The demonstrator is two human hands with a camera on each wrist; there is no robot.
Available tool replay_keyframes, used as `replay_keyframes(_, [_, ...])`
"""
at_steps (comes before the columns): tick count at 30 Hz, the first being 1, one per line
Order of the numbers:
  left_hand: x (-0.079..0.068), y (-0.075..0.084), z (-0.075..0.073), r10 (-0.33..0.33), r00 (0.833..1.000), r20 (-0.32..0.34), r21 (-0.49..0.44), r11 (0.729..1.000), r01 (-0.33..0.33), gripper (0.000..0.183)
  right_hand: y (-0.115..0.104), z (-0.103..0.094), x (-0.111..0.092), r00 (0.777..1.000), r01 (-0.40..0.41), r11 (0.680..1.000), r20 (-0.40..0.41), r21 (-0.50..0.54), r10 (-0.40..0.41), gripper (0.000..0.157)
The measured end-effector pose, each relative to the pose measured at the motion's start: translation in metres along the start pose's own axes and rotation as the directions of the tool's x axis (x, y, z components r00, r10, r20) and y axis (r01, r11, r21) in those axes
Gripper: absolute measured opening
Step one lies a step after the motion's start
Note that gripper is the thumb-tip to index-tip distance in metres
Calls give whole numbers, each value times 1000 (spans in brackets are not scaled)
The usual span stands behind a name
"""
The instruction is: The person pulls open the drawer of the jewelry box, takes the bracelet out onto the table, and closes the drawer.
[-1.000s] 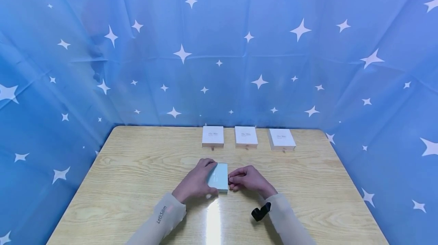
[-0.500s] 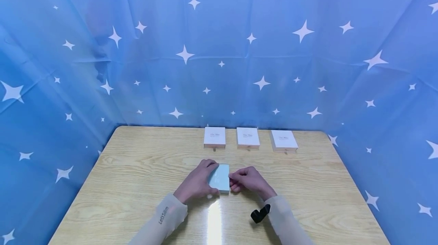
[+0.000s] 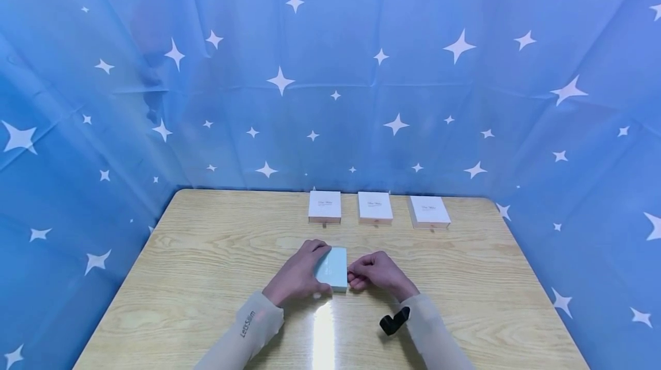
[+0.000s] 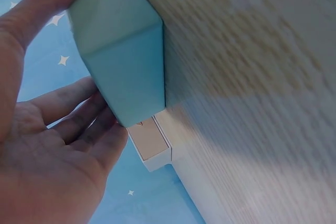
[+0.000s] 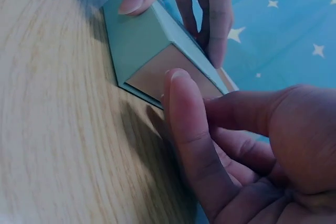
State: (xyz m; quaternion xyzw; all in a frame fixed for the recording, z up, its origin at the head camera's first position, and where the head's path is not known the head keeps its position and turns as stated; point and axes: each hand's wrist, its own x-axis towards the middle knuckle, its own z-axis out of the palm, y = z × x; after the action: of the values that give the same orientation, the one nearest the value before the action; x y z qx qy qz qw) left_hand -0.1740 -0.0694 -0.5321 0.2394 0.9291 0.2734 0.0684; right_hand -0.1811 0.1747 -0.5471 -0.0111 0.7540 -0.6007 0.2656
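A small light green box (image 3: 333,268) lies flat on the wooden table between the two hands, with faint lettering on its top. My left hand (image 3: 298,272) grips it from the left, the thumb at the near side and the fingers at the far side. The tan end face (image 5: 157,72) of the box, framed by its green cover, points towards my right hand (image 3: 379,272). That hand's thumb and index finger pinch together right at this end face; the tips hide what lies between them. Its other fingers are curled underneath.
Towards the back edge of the table (image 3: 222,244) stand three white boxes in a row: a left one (image 3: 325,206), a middle one (image 3: 374,207) and a right one (image 3: 430,211). Each has a small tab at its front. A blue star-printed curtain (image 3: 330,71) surrounds the table.
The right hand's pinched fingertips have shifted very slightly to the right at the end of the box. The left hand keeps its grip, and the whole view has shifted a little.
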Motion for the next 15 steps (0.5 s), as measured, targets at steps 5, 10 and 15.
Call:
replay_keyframes(5, [0, -1, -1, -15, 1000, 10, -11, 1000, 15, 98, 0, 3, 0, 999, -11, 1000, -32, 6, 11, 23])
replay_keyframes(10, [0, -2, 0, -9, 1000, 9, -4, 1000, 9, 98, 0, 3, -1, 998, -6, 1000, -56, -3, 6, 24])
replay_keyframes(15, [0, -2, -1, -1, 1000, 5, -11, 1000, 1, 98, 1, 1, -3, 998, -12, 1000, -68, -2, 12, 24])
